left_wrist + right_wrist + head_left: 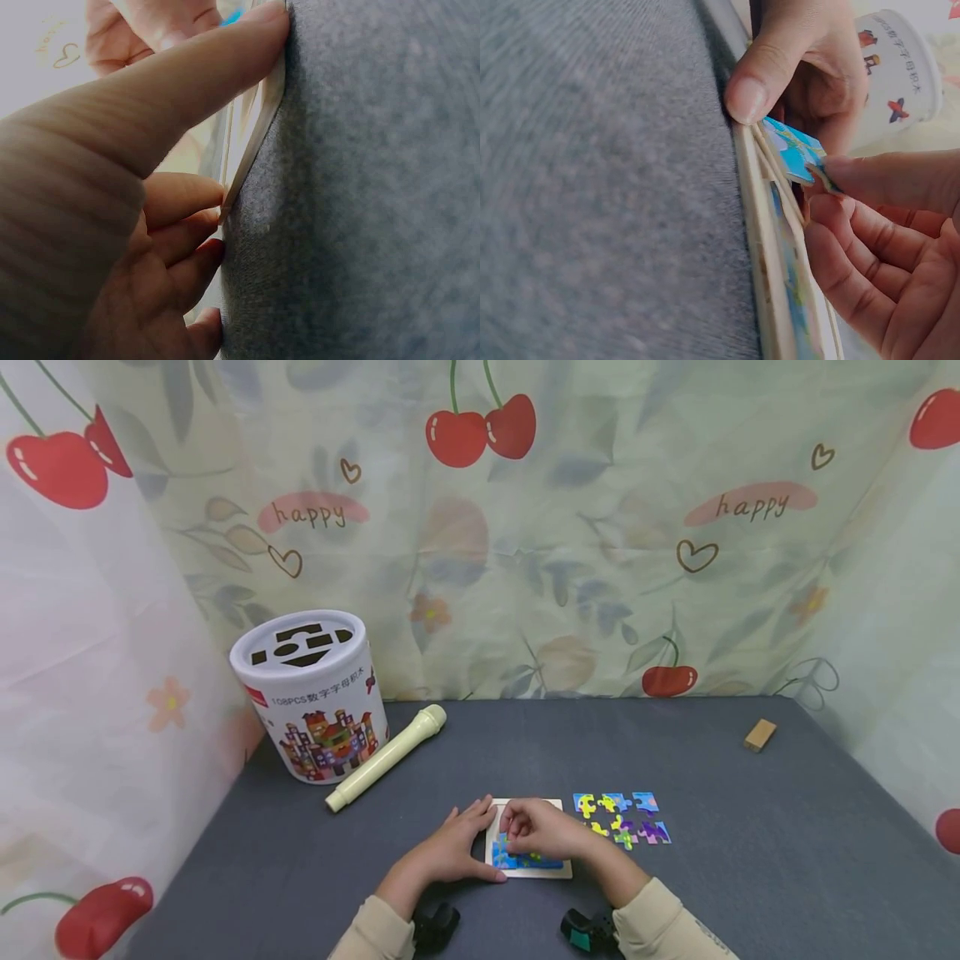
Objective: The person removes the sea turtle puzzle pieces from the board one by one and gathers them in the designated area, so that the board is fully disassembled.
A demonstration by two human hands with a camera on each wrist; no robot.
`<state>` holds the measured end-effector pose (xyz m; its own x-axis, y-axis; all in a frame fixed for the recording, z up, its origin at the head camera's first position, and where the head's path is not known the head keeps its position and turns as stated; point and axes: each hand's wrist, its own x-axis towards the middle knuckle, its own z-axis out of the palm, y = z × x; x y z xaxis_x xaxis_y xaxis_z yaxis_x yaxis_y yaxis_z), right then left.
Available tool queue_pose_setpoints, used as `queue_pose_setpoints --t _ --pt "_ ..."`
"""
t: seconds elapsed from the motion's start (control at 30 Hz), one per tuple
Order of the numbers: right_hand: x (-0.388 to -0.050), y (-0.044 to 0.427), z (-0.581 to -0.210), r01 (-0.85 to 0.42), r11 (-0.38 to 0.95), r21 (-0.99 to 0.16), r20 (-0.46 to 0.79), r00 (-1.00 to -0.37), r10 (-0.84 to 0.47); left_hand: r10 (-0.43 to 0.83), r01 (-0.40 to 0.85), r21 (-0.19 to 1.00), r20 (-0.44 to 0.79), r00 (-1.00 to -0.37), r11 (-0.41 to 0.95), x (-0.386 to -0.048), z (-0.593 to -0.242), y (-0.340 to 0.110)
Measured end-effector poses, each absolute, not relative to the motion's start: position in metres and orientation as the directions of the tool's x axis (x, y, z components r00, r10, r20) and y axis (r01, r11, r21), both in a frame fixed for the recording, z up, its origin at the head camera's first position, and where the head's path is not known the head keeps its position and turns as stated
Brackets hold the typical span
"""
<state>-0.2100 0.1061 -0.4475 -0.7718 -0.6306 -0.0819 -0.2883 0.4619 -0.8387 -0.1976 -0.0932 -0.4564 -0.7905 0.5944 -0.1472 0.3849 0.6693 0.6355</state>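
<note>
A pale wooden puzzle tray [536,875] lies on the dark grey table, with blue puzzle pieces [501,853] along its near and left parts. My left hand [448,852] holds the tray at its left side, thumb on the near left corner and fingers on the left edge farther back. Over the tray is my right hand [542,828], its thumb and fingertips pinching a small puzzle piece [826,182]. In the right wrist view that piece meets a tilted blue piece [787,150] near the left thumb. My right hand covers much of the tray in the head view.
Several loose puzzle pieces [647,802] lie right of the tray. A white printed bucket [322,710] stands at the back left, and a cream stick [386,760] leans against or lies beside it. A small wooden block [760,735] sits at the far right.
</note>
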Motion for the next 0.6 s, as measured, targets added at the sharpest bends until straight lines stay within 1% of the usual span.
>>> queue_pose_setpoints --t 0.13,0.23,0.6 --pt "-0.209 0.109 -0.446 -0.265 0.413 -0.872 -0.076 -0.759 -0.647 0.594 0.379 0.639 -0.153 -0.79 0.669 -0.198 -0.456 -0.093" --pt "-0.208 0.113 -0.444 -0.253 0.4 -0.881 -0.076 -0.758 -0.648 0.592 0.378 0.638 -0.153 -0.791 0.671 -0.198 -0.456 -0.093" --pt "-0.204 0.138 -0.445 -0.219 0.426 -0.878 -0.106 -0.778 -0.619 0.579 0.377 0.62 -0.155 -0.801 0.688 -0.199 -0.458 -0.091"
